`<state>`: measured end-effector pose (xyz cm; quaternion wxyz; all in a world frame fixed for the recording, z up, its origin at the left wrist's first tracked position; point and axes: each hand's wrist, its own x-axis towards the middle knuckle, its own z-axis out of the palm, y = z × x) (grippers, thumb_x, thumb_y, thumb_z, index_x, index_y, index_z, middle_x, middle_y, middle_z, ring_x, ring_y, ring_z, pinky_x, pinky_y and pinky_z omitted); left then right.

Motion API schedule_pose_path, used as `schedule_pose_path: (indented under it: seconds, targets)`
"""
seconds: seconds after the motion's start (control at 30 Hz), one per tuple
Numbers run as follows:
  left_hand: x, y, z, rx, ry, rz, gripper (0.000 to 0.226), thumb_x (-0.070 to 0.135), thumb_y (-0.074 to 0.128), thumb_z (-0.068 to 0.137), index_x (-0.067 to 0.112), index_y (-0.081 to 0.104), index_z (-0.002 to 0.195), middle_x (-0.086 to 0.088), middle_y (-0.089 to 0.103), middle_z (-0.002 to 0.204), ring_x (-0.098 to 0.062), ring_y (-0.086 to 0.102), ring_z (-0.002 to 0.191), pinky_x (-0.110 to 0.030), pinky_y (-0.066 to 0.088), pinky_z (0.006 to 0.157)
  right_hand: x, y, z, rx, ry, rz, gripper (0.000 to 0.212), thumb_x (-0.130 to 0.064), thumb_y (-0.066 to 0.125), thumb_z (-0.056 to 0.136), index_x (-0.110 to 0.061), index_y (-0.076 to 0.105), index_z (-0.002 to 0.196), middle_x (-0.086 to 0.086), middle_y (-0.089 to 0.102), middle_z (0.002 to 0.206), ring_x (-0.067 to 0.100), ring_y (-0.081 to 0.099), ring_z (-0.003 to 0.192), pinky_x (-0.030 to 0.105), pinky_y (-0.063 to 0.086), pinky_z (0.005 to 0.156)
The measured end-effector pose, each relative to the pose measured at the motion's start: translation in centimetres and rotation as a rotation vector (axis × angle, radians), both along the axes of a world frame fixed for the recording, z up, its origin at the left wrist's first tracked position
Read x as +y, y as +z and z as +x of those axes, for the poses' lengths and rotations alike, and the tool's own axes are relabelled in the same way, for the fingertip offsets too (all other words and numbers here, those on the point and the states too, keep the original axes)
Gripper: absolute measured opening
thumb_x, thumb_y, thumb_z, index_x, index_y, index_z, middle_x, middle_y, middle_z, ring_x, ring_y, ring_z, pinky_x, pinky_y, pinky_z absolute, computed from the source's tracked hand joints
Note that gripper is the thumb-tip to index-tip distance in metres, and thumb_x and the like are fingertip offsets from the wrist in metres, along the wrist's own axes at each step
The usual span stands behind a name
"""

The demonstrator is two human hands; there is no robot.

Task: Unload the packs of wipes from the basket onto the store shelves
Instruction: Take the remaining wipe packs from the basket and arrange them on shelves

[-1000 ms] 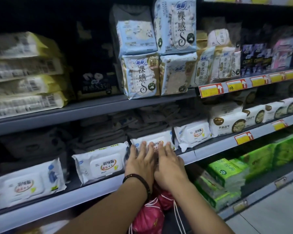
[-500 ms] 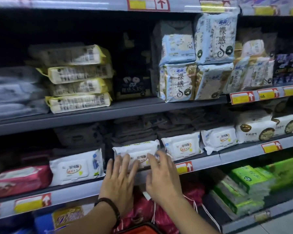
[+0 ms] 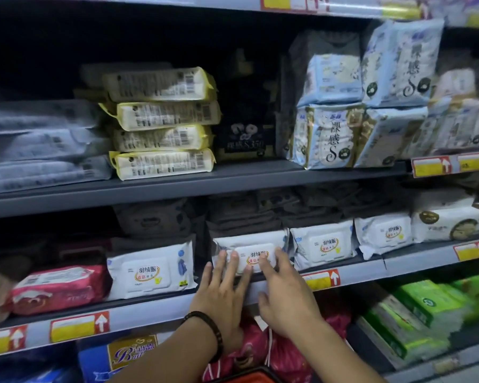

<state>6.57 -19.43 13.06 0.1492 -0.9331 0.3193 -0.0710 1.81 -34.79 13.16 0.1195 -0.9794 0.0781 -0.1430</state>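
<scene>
A white pack of wipes [image 3: 250,246] stands on the middle shelf [image 3: 161,308], facing out at its front edge. My left hand [image 3: 221,297], with a dark bead bracelet on the wrist, lies flat against the pack's lower left with fingers spread. My right hand [image 3: 284,294] rests on its lower right, fingertips on the label. Neither hand grips it. More white wipes packs stand in the same row: one to the left [image 3: 151,269], two to the right [image 3: 322,243] [image 3: 383,233]. The red rim of the basket [image 3: 249,375] shows at the bottom edge.
A pink pack [image 3: 58,288] lies at the left of the wipes row. The shelf above holds stacked yellow-edged packs [image 3: 161,123] and pale blue packs [image 3: 329,134]. Green packs [image 3: 423,313] and red drawstring bags [image 3: 282,355] fill the shelf below. Yellow price tags line the shelf edges.
The view has swung left and slightly up. Both hands have stayed flat on the same wipes pack at the shelf front, fingers shifting a little higher on it.
</scene>
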Motion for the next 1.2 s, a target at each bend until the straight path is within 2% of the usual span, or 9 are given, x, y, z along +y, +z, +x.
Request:
schedule_pose_path:
  seconds: [0.2, 0.3, 0.47, 0.6, 0.7, 0.8, 0.97, 1.07, 1.2]
  targets:
    - [3.9, 2.8, -0.7, 0.142, -0.146, -0.199, 0.092, 0.045, 0.058, 0.09, 0.028, 0.011, 0.167, -0.005, -0.011, 0.176, -0.027, -0.012, 0.163, -0.05, 0.003, 0.132, 1.3, 1.8, -0.7, 0.123, -0.009, 0.218, 0.087, -0.04, 0.064, 0.099, -0.022, 0.016, 0.169, 0.009, -0.007, 0.177, 0.025, 0.006, 0.164, 0.033, 0.016, 0.131]
    - [8.5, 3.4, -2.1, 0.133, -0.128, -0.411, 0.079, 0.048, 0.057, 0.089, 0.035, 0.027, 0.161, 0.0, 0.012, 0.171, -0.024, 0.01, 0.16, -0.042, 0.021, 0.129, 3.8, 1.6, -2.0, 0.049, -0.05, 0.308, 0.076, -0.038, 0.066, 0.097, -0.021, 0.033, 0.164, 0.013, 0.023, 0.171, 0.029, 0.023, 0.16, 0.034, 0.024, 0.129]
    - [16.1, 1.4, -2.9, 0.196, 0.132, -0.878, 0.074, 0.039, 0.065, 0.092, 0.03, 0.032, 0.158, 0.009, 0.02, 0.158, -0.018, 0.022, 0.151, -0.034, 0.033, 0.124, 9.9, 0.3, -3.2, -0.07, -0.047, 0.608, 0.041, -0.028, 0.077, 0.089, -0.024, 0.067, 0.129, 0.0, 0.067, 0.122, 0.016, 0.068, 0.106, 0.028, 0.05, 0.097]
    - [18.4, 0.4, -1.6, 0.36, 0.327, -1.29, 0.086, 0.028, 0.077, 0.092, 0.023, 0.026, 0.161, 0.004, 0.026, 0.158, -0.02, 0.043, 0.143, -0.041, 0.041, 0.12, 13.9, 0.3, -1.4, -0.068, 0.062, 0.86, 0.042, -0.015, 0.074, 0.092, -0.033, 0.061, 0.128, -0.008, 0.072, 0.088, -0.003, 0.055, 0.052, 0.015, 0.041, 0.058]
    - [18.5, 0.0, 0.7, 0.46, 0.342, -1.358, 0.098, 0.039, 0.083, 0.085, 0.037, 0.022, 0.162, 0.008, 0.034, 0.163, -0.017, 0.04, 0.149, -0.047, 0.04, 0.122, 15.6, 0.5, -0.2, -0.05, 0.107, 0.906, 0.057, -0.016, 0.072, 0.095, -0.034, 0.051, 0.145, -0.007, 0.063, 0.068, 0.0, 0.052, 0.043, 0.012, 0.037, 0.049]
    - [18.2, -0.4, 2.6, 0.567, 0.35, -1.499, 0.069, 0.043, 0.083, 0.078, 0.065, 0.036, 0.124, 0.012, 0.059, 0.141, -0.008, 0.062, 0.126, -0.037, 0.054, 0.106, 16.5, 0.3, 0.8, -0.036, 0.139, 0.929, 0.068, -0.012, 0.069, 0.096, -0.032, 0.043, 0.156, -0.008, 0.056, 0.078, 0.0, 0.049, 0.04, 0.01, 0.035, 0.046]
    - [18.0, -0.2, 4.6, 0.637, 0.303, -1.61, 0.109, 0.052, 0.084, 0.06, 0.05, 0.013, 0.144, -0.001, 0.051, 0.15, -0.019, 0.059, 0.132, -0.047, 0.048, 0.115, 17.8, -0.3, 2.6, -0.009, 0.174, 0.936, 0.083, -0.023, 0.077, 0.09, -0.036, 0.035, 0.161, 0.014, 0.061, 0.143, -0.001, 0.071, 0.081, 0.01, 0.05, 0.076]
    - [18.1, 0.0, 5.3, 0.639, 0.299, -1.641, 0.108, 0.044, 0.085, 0.059, 0.048, 0.014, 0.14, -0.001, 0.055, 0.145, -0.019, 0.063, 0.127, -0.049, 0.052, 0.11, 18.3, -1.1, 3.3, -0.014, 0.222, 0.932, 0.1, -0.038, 0.08, 0.079, -0.04, 0.027, 0.164, -0.007, 0.031, 0.17, 0.007, 0.074, 0.11, 0.028, 0.058, 0.101]
    - [18.2, -0.4, 5.9, 0.696, 0.287, -1.654, 0.098, 0.044, 0.084, 0.058, 0.049, 0.02, 0.131, -0.002, 0.064, 0.136, -0.024, 0.069, 0.118, -0.058, 0.056, 0.103, 18.1, -2.9, 4.2, -0.055, 0.265, 0.937, 0.107, -0.058, 0.077, 0.065, -0.061, 0.022, 0.156, -0.025, 0.019, 0.171, 0.024, 0.057, 0.14, 0.047, 0.051, 0.114]
